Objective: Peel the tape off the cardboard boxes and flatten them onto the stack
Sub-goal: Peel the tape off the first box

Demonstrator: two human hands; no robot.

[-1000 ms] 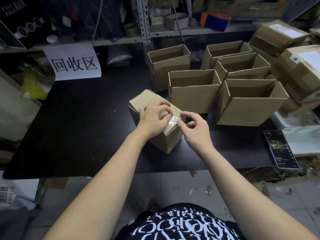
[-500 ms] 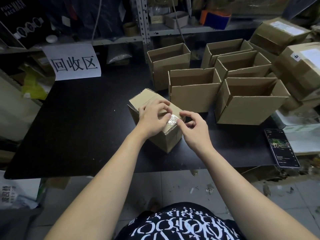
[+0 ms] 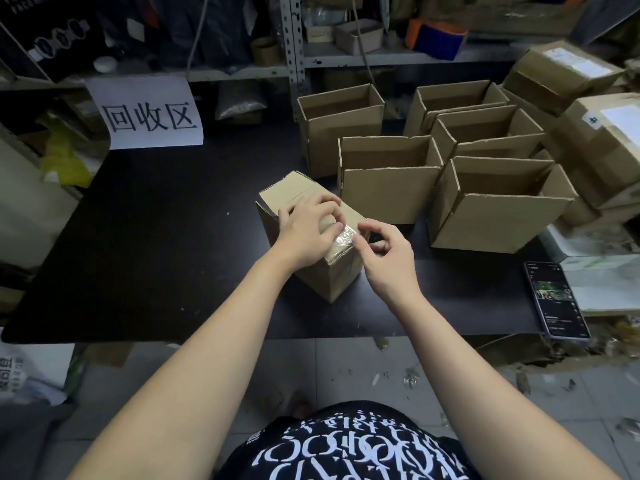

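A small closed cardboard box (image 3: 294, 194) stands on the black table (image 3: 156, 244), with shiny clear tape (image 3: 344, 237) across its near top edge. My left hand (image 3: 306, 230) rests on top of the box, fingers curled, fingertips at the tape. My right hand (image 3: 382, 252) is at the box's right near corner, thumb and forefinger pinching at the tape's end. Several open empty boxes (image 3: 388, 188) stand behind and to the right.
A phone (image 3: 556, 299) lies at the table's right front edge. Taped parcels (image 3: 602, 140) pile up at the far right. A white paper sign (image 3: 149, 114) leans at the back left below metal shelves (image 3: 294, 60). Tape scraps litter the floor.
Both hands stay at the box's taped corner; the fingers have shifted only slightly, and the tape looks about the same.
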